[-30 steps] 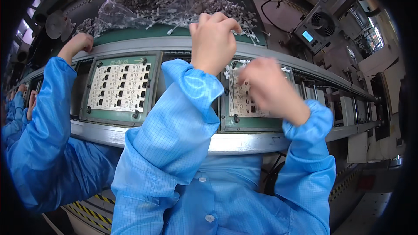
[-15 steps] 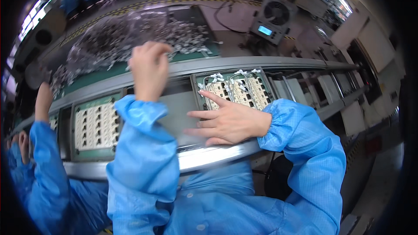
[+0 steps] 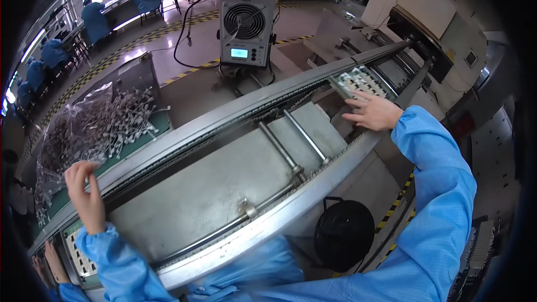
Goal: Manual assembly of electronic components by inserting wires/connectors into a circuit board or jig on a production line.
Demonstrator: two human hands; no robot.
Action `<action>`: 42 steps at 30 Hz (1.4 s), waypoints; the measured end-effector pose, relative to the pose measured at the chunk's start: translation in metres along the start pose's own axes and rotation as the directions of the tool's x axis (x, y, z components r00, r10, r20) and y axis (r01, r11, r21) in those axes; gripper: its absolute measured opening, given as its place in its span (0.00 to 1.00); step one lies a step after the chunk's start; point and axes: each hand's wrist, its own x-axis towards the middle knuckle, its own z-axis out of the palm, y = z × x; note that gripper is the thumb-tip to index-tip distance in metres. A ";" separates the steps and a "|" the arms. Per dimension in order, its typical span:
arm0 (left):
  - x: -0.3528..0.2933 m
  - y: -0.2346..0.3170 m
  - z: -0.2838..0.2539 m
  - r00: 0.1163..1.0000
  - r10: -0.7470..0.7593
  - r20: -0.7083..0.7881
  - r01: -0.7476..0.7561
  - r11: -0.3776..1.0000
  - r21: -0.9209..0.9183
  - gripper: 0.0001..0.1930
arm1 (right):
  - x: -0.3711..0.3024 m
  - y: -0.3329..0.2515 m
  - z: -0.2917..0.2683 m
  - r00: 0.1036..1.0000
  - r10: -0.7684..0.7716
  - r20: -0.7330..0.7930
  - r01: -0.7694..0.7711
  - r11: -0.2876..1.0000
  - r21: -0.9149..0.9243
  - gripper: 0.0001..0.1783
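Farther toward the conveyor's point(image 3: 224, 117) right end than half a second ago, the green board fixture point(image 3: 364, 83) with its pale boards lies between the rails, and the right hand point(image 3: 373, 112) has gone along with it. Past the conveyor's far edge, a fan unit point(image 3: 244, 25) shows a lit blue screen point(image 3: 239, 53), its small lettering too fine to read. Palm down, the right hand spreads loosely open at the fixture's near edge, contact unclear, while the left hand point(image 3: 85, 193) rises over the conveyor's left end, fingers half curled, any hold impossible to tell.
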 end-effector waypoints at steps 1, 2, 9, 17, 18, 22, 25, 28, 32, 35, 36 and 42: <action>0.000 -0.002 -0.003 1.000 -0.009 -0.007 0.009 0.999 0.038 0.06 | -0.018 0.015 0.014 0.999 0.037 0.034 -0.037 0.999 -0.011 0.25; 0.004 -0.001 -0.006 1.000 -0.007 -0.020 0.008 0.999 0.044 0.06 | -0.041 0.034 0.036 0.996 0.076 0.053 -0.073 0.996 -0.060 0.24; 0.006 0.010 -0.027 0.998 -0.040 -0.047 0.045 0.992 0.120 0.07 | -0.093 0.087 0.162 0.739 0.550 0.389 -0.560 0.823 -0.099 0.20; 0.041 0.120 0.035 0.986 0.163 0.030 -0.164 0.985 0.051 0.14 | 0.075 0.036 0.035 0.811 0.539 -0.227 -0.335 0.746 0.576 0.11; 0.041 0.135 0.037 0.976 0.207 0.069 -0.210 0.977 0.030 0.12 | 0.107 0.017 0.002 0.828 0.459 -0.322 -0.160 0.744 0.648 0.11; 0.005 0.221 0.048 0.919 0.389 0.072 -0.388 0.921 -0.024 0.12 | 0.221 -0.071 -0.096 0.753 -0.016 -0.658 0.458 0.731 0.506 0.14; -0.039 0.275 0.031 0.871 0.491 0.029 -0.459 0.833 -0.309 0.14 | 0.291 -0.153 -0.154 0.523 -0.223 -0.822 0.721 0.630 0.288 0.12; -0.072 0.277 0.013 0.875 0.480 -0.065 -0.453 0.763 -0.462 0.17 | 0.316 -0.206 -0.201 0.452 -0.226 -0.863 0.781 0.568 0.260 0.11; -0.099 0.266 0.000 0.943 0.331 -0.026 -0.312 0.854 -0.416 0.14 | 0.344 -0.245 -0.218 0.407 -0.263 -0.875 0.890 0.331 0.314 0.09; -0.109 0.259 -0.010 0.955 0.293 -0.032 -0.281 0.872 -0.401 0.18 | 0.354 -0.252 -0.211 0.417 -0.293 -0.861 0.888 0.332 0.317 0.09; -0.109 0.257 -0.011 0.957 0.287 -0.043 -0.280 0.872 -0.400 0.18 | 0.353 -0.252 -0.211 0.451 -0.279 -0.848 0.875 0.324 0.359 0.07; -0.104 0.212 -0.061 0.919 0.394 0.025 -0.376 0.891 -0.255 0.19 | 0.334 -0.244 -0.224 0.514 -0.273 -0.813 0.838 0.360 0.409 0.07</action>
